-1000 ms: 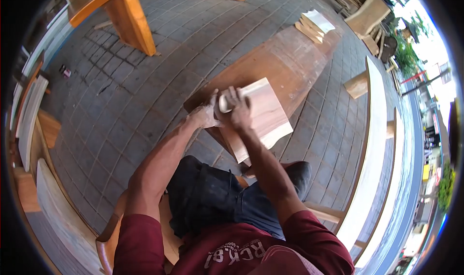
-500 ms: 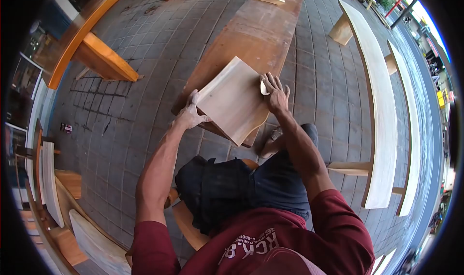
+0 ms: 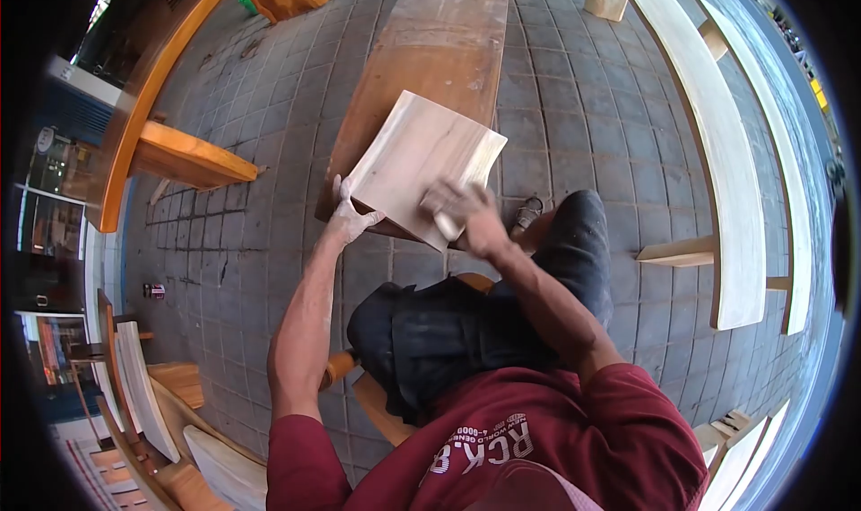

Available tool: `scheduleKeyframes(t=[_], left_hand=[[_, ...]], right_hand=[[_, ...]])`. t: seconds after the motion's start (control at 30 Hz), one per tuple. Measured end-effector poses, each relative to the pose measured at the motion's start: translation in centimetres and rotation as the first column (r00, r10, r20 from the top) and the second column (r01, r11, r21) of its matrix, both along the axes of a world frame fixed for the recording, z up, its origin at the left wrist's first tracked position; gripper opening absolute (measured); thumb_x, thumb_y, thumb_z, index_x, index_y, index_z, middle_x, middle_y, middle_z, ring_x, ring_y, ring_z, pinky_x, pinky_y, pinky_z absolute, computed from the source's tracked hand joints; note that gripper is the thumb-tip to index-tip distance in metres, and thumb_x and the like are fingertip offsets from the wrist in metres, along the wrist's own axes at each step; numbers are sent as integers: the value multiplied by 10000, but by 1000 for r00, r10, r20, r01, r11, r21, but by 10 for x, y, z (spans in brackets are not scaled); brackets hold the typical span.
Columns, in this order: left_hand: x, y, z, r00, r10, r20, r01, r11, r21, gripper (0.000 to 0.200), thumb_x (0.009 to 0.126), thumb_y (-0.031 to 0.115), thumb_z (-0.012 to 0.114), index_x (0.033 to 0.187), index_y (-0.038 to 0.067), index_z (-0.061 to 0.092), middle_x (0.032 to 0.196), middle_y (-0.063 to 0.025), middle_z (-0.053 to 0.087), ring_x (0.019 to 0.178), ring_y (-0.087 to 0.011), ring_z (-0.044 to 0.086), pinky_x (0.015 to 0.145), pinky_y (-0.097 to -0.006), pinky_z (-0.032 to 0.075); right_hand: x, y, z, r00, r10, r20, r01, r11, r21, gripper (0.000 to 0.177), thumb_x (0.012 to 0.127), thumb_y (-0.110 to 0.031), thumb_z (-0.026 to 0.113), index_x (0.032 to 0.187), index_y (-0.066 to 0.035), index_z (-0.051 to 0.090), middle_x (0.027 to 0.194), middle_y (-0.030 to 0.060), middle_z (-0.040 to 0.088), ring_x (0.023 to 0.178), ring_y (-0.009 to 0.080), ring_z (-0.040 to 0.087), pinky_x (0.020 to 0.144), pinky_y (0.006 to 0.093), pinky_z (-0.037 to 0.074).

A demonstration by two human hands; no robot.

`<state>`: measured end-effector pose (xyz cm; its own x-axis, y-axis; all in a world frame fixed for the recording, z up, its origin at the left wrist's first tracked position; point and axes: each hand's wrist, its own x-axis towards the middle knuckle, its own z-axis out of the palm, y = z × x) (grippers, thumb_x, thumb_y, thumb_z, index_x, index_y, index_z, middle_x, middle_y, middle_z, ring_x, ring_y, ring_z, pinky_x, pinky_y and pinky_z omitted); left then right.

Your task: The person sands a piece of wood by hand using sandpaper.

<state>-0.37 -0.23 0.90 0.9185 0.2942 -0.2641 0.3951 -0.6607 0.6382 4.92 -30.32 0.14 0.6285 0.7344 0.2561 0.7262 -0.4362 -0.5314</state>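
board braced at the left grip, pale pad pressed under the right grip.
the board (image 3: 408, 157) lies just ahead of both grips, aslant on the desk (image 3: 439, 49), which runs on beyond them. the left grip (image 3: 352, 215), thumb and fingers spread, holds its near left edge, probably against sliding; that arm reaches forward, only slightly bent. the blurred right grip (image 3: 466, 213) curls loosely over the pale pad (image 3: 446, 227) near the closest corner, forearm angled inward.

My shirt (image 3: 395, 439) is maroon with white lettering; the board (image 3: 417, 152) mid-frame is pale with brownish streaks, and the tiles (image 3: 574, 134) are grey, gridded with darker lines.
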Motion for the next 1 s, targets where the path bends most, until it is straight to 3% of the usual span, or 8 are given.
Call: scheduleKeyframes(t=[0.1, 0.2, 0.3, 0.4, 0.43, 0.6, 0.8, 1.0], left_hand=[[1, 3, -1, 1000, 17, 24, -15, 998, -63, 1229, 687, 323, 899, 1557, 56, 72, 1628, -223, -60, 1522, -296, 11, 1229, -387, 154], [3, -3, 3, 998, 54, 35, -48, 986, -160, 1203, 675, 350, 908, 1541, 69, 120, 1616, -252, -105, 1518, -322, -14, 1229, -401, 144], [3, -6, 1, 997, 69, 28, -65, 989, -132, 1198, 677, 356, 908, 1539, 77, 124, 1620, -227, -115, 1518, -315, 3, 1228, -404, 156], [2, -9, -1, 994, 110, 19, -108, 992, -70, 1192, 693, 328, 900, 1546, 77, 105, 1624, -208, -121, 1518, -312, 19, 1225, -419, 172], [2, -11, -1, 992, 125, 24, -123, 990, -69, 1190, 694, 322, 898, 1542, 56, 106, 1616, -236, -131, 1519, -334, -6, 1227, -422, 157], [-4, -21, -6, 941, -252, 225, 131, 886, 445, 1140, 738, 352, 845, 1557, 83, 98, 1640, -210, -53, 1519, -379, 68, 1217, -511, 131], [-17, -119, 28, 717, -697, 27, 613, 648, 452, 904, 756, 435, 798, 1496, 131, 378, 1650, -102, 163, 1527, -356, 73, 1210, -568, 96], [-17, -114, 9, 610, -783, 121, 557, 533, 637, 630, 705, 289, 817, 1290, 155, 624, 1636, -15, 232, 1505, -339, 178, 1197, -572, 203]], right_hand=[[45, -17, -19, 888, -460, 18, 460, 888, 25, 593, 879, -94, 554, 1430, -312, 529, 1572, -10, 401, 1489, 237, 292, 1171, 563, 71], [64, -27, -28, 815, -575, -72, 580, 810, 91, 436, 988, -181, 504, 1419, -236, 538, 1591, 28, 358, 1493, 282, 270, 1167, 558, 131], [66, -24, -35, 812, -500, -301, 583, 674, 454, 377, 1019, -256, 516, 1362, -112, 578, 1462, 94, 529, 1359, 257, 465, 1101, 428, 315], [59, -29, -47, 433, -313, -845, 846, 463, 263, 391, 1027, -303, 540, 1286, -19, 611, 1183, 90, 655, 1101, 164, 562, 959, 292, 410], [61, -31, -49, 452, -343, -824, 847, 454, 275, 393, 1028, -316, 555, 1233, 9, 634, 980, 29, 635, 968, 97, 504, 889, 255, 411], [68, -25, -40, 534, -14, -846, 804, 318, 502, 395, 1034, -323, 528, 1340, -74, 550, 1209, 44, 625, 1115, 158, 578, 958, 312, 433], [67, -29, -43, 318, 268, -910, 852, 341, 398, 468, 1035, -393, 491, 1438, -163, 436, 1386, 41, 548, 1237, 222, 559, 1032, 429, 422], [76, -21, -41, 307, 305, -901, 891, 240, 385, 467, 1022, -413, 513, 1416, -166, 464, 1370, 24, 561, 1248, 190, 538, 1029, 437, 420]])
